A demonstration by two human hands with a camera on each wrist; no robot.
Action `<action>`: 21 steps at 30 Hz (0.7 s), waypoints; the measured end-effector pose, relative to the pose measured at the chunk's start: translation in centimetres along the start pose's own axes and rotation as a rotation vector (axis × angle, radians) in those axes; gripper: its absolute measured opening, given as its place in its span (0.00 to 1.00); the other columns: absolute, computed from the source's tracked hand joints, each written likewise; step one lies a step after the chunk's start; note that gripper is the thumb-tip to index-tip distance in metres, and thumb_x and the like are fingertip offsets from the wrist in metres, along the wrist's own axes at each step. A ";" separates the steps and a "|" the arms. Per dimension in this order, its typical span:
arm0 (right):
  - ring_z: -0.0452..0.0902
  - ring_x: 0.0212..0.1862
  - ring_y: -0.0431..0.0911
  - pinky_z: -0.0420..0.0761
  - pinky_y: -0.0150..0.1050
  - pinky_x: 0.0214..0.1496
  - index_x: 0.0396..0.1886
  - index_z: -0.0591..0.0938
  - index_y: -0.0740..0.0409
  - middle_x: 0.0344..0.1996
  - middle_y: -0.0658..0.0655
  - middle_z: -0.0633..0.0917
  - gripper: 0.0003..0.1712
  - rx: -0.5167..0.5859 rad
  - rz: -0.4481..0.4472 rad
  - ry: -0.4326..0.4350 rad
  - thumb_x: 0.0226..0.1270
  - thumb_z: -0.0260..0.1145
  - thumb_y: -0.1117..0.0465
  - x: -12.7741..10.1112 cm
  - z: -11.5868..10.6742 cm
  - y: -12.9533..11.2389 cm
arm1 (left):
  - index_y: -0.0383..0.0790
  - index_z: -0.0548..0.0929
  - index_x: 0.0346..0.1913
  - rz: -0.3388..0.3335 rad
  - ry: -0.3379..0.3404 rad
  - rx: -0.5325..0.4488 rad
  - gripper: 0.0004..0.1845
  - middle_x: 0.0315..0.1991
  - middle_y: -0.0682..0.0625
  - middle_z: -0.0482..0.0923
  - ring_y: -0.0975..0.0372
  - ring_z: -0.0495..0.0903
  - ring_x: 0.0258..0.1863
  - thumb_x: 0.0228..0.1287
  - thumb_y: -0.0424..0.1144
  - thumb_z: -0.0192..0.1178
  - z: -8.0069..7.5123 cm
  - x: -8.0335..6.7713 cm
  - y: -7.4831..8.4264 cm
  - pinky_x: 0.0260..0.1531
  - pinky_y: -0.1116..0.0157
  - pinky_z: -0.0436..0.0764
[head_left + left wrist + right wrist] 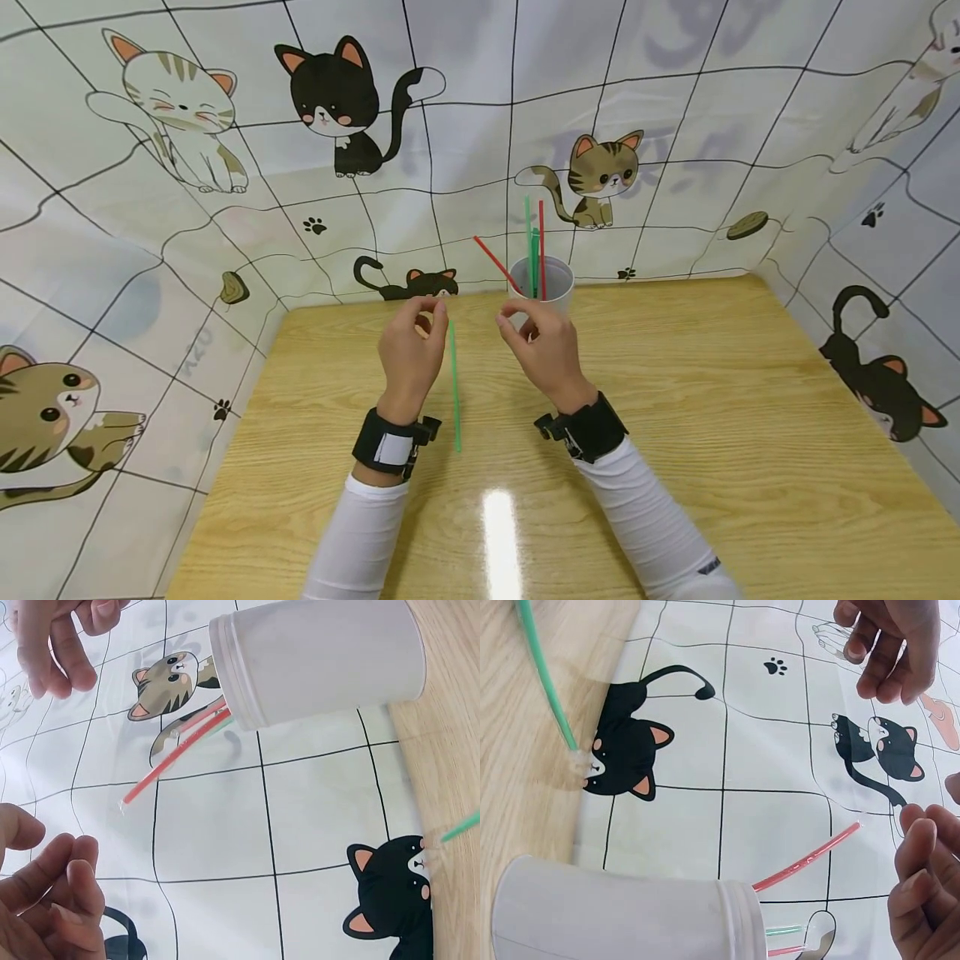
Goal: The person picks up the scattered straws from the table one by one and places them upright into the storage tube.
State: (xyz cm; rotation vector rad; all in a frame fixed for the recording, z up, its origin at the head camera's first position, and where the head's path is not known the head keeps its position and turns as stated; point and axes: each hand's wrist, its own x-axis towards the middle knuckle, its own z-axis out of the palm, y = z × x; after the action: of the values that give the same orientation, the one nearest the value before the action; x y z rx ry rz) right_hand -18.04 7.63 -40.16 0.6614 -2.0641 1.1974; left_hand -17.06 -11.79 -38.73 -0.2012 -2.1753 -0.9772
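Note:
My left hand (412, 350) is raised over the table with its fingers loosely bent. In the left wrist view, the left hand (56, 904) shows a gap between thumb and fingers, with nothing held there. My right hand (543, 346) hovers in front of a white cup (561, 287), fingers bent and holding nothing visible. Red straws (542, 250) and green straws (527, 229) stand in the cup; one red straw (176, 756) leans out in a clear wrapper. A single green straw (455, 392) lies on the table, just right of my left hand.
The wooden table (697, 400) meets a cloth backdrop (465, 183) printed with cartoon cats, which rises at the back and both sides. The cup stands close to the table's back edge. A bright light reflection (501, 542) lies on the tabletop between the forearms.

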 end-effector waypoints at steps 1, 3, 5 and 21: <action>0.71 0.19 0.40 0.69 0.32 0.25 0.42 0.86 0.62 0.30 0.57 0.87 0.07 0.007 -0.003 0.004 0.66 0.71 0.65 -0.1 0.1 0.0 | 0.37 0.87 0.42 -0.003 0.008 0.001 0.10 0.33 0.44 0.87 0.56 0.76 0.20 0.73 0.39 0.59 -0.2 -0.1 -0.1 0.19 0.68 0.62; 0.71 0.19 0.40 0.69 0.33 0.25 0.42 0.86 0.62 0.30 0.57 0.87 0.07 0.016 -0.009 0.010 0.65 0.71 0.65 -0.3 0.3 0.0 | 0.37 0.87 0.42 -0.015 0.020 0.004 0.10 0.32 0.44 0.86 0.55 0.77 0.21 0.73 0.39 0.59 -0.5 -0.4 -0.4 0.19 0.67 0.63; 0.71 0.19 0.40 0.70 0.33 0.25 0.41 0.86 0.62 0.30 0.58 0.87 0.07 0.020 -0.010 0.009 0.65 0.71 0.65 -0.6 0.5 -0.1 | 0.37 0.88 0.41 -0.034 0.034 0.008 0.10 0.30 0.44 0.85 0.55 0.78 0.22 0.72 0.39 0.59 -0.7 -0.5 -0.8 0.20 0.67 0.64; 0.73 0.20 0.40 0.73 0.33 0.26 0.42 0.86 0.63 0.33 0.58 0.88 0.08 0.006 0.005 -0.018 0.66 0.71 0.65 -1.5 1.6 -0.2 | 0.37 0.87 0.37 -0.101 0.084 0.014 0.09 0.30 0.44 0.86 0.56 0.79 0.22 0.71 0.39 0.60 -2.0 -1.5 -2.3 0.21 0.70 0.64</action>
State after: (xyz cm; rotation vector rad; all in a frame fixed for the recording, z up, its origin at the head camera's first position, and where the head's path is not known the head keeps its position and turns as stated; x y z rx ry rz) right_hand -17.36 6.29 -41.72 0.6715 -2.0791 1.2048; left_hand -15.85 -14.58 -40.25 -0.0430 -2.1318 -1.0085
